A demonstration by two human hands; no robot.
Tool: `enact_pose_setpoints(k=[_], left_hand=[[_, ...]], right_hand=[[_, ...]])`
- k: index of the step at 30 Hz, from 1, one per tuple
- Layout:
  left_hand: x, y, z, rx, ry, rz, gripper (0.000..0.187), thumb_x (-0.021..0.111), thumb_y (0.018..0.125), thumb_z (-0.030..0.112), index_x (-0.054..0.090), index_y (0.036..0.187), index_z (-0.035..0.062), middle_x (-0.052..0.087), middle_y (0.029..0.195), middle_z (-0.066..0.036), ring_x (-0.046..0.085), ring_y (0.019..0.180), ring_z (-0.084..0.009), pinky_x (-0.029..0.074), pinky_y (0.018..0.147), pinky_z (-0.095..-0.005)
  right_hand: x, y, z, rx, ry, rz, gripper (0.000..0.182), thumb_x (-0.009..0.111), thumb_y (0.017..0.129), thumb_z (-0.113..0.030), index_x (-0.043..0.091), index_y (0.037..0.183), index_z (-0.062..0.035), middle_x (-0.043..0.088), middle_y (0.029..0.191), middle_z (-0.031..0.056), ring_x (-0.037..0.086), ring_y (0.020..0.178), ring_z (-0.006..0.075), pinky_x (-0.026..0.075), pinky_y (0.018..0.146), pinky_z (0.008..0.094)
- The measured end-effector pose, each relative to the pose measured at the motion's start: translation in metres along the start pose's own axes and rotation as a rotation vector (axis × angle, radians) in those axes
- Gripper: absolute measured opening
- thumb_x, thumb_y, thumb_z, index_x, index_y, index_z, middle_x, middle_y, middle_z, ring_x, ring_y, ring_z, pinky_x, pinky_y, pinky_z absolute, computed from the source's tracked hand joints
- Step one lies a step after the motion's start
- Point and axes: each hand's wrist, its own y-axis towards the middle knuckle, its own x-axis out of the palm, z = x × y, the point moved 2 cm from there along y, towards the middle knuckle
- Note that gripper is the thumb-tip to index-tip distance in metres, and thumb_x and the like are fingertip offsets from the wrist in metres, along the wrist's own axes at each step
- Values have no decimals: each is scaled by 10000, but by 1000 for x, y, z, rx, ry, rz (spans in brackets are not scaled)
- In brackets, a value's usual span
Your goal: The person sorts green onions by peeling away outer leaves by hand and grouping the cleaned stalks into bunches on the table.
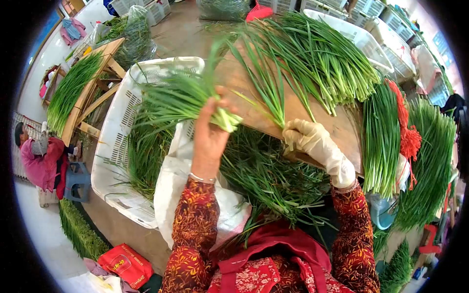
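Red-and-gold floral sleeves (193, 215) reach from the camera side toward a broad, brown wooden board (342, 139). Beside its left edge stands a white, slotted plastic crate (111, 136) with loose greens inside. Across the board's far right corner lies a thick pile of long, green, pale-ended stalks (322, 63). Over the board's left edge, the bare left hand (212, 124) wraps its fingers around a blurred bunch of green leafy stalks (181, 100). At the near edge, the off-white-gloved right hand (312, 141) has its fingers bunched together, seemingly pinching 1 small cluster of thin green stalks (277, 100) by the ends. Sorting by handfuls appears in hand; the next move likely calls for lifting that cluster with its ends even.
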Motion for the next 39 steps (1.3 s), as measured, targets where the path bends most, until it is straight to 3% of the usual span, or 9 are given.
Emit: enact_pose_setpoints(k=[10, 15, 19, 21, 22, 24, 28, 33, 39], left_hand=[[-14, -8, -36, -323, -67, 161, 186, 569, 846, 161, 499, 980, 53, 495, 793, 4, 475, 677, -93, 437, 629, -280], [-11, -7, -33, -308, -49, 180, 170, 557, 853, 165, 500, 970, 54, 484, 791, 6, 461, 671, -87, 428, 617, -277], [-7, -6, -22, -218, -15, 130, 177, 556, 853, 164, 494, 980, 59, 476, 799, -2, 459, 681, -90, 429, 625, -273], [-5, -3, -8, -88, 74, 152, 185, 552, 856, 159, 487, 999, 62, 475, 800, -4, 458, 686, -93, 430, 631, -272], [-5, -2, 1, 32, 164, 177, 194, 547, 858, 155, 481, 1018, 66, 473, 800, -6, 458, 691, -96, 430, 638, -271], [-6, 1, 11, 96, 226, 189, 230, 546, 859, 158, 465, 1057, 73, 472, 801, -7, 461, 705, -102, 433, 650, -276], [-4, -1, 11, 107, 192, 151, 270, 562, 847, 170, 461, 1077, 71, 475, 791, -5, 472, 711, -110, 443, 669, -285], [-4, -9, -21, -99, 191, 170, 224, 575, 838, 160, 490, 1024, 71, 484, 778, -4, 486, 687, -120, 463, 649, -299], [-7, -11, -37, -242, 97, 146, 182, 560, 848, 156, 492, 991, 67, 486, 781, -5, 489, 695, -119, 450, 630, -292]], right_hand=[[-18, 5, 25, -258, 703, 170, 185, 520, 882, -221, 572, 877, -43, 574, 743, 4, 437, 554, 51, 357, 540, 168], [9, -7, -8, -377, -302, 235, 204, 657, 735, -206, 576, 891, -103, 594, 815, 78, 588, 723, 250, 459, 655, 347], [37, 6, -1, -544, -890, 351, 170, 635, 715, -213, 575, 823, -97, 560, 777, 58, 584, 707, 255, 461, 629, 362], [38, -6, -9, -592, -911, 147, 152, 599, 726, -216, 584, 819, -96, 543, 761, 69, 579, 727, 246, 454, 637, 368], [43, -15, -16, -510, -1019, -240, 189, 563, 770, -274, 599, 838, -101, 551, 788, 72, 578, 761, 257, 455, 671, 379], [40, -44, -17, -363, -509, -710, 260, 563, 780, -354, 610, 870, -114, 586, 819, 77, 585, 794, 267, 460, 700, 378], [8, -28, -27, -158, -696, -93, 361, 596, 738, -445, 611, 860, -105, 620, 823, 110, 596, 758, 303, 469, 644, 383], [3, -6, 7, -149, -759, 250, 303, 619, 733, -386, 595, 761, -84, 617, 738, 119, 598, 686, 296, 465, 619, 381], [-10, -7, -4, 59, -577, 156, 265, 598, 757, -348, 609, 794, -86, 623, 742, 103, 601, 717, 279, 456, 656, 363]])
